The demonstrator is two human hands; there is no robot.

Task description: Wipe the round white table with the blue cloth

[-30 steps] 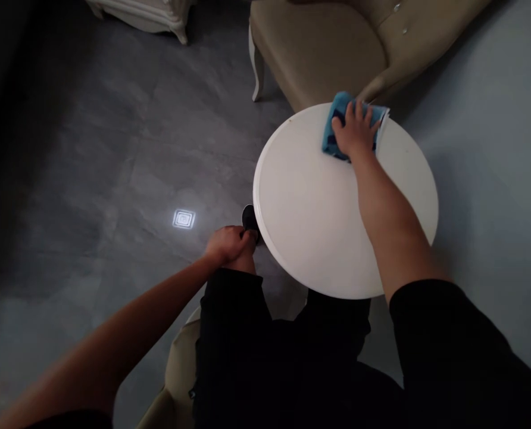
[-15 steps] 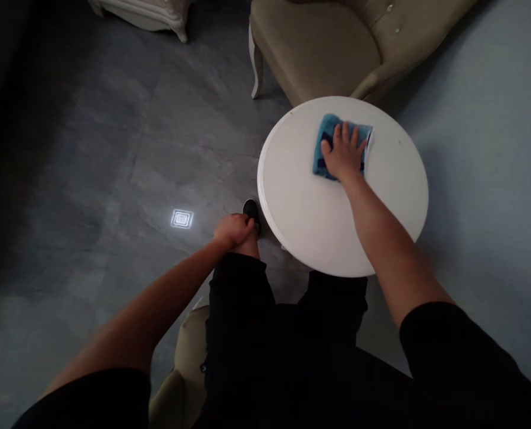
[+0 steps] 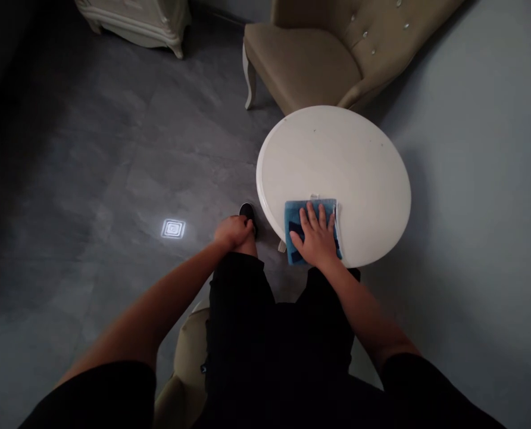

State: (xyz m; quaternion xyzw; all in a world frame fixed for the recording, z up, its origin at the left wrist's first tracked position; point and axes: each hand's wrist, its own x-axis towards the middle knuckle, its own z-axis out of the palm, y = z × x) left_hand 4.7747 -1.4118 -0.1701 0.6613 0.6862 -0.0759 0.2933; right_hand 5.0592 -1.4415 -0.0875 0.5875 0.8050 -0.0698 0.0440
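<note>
My right hand (image 3: 315, 239) lies flat with fingers spread on a folded blue cloth (image 3: 294, 215) with dark blue patches. The cloth rests at the near edge of a white round table (image 3: 355, 173), and its lower left corner reaches past the rim. A small white tag shows at the top of the cloth. My left hand (image 3: 234, 232) rests on my left knee, its fingers curled in and partly hidden; I see nothing in it.
A tan button-backed armchair (image 3: 301, 65) stands close behind the table. At the back left is a pale carved piece of furniture (image 3: 136, 21). Beneath me is part of a tan seat (image 3: 187, 351). A grey wall (image 3: 480, 179) runs along the right. Small specks dot the tabletop.
My right hand and the blue cloth have come from the far part of the tabletop to its near left edge. The view has shifted slightly; my left hand stays on the knee.
</note>
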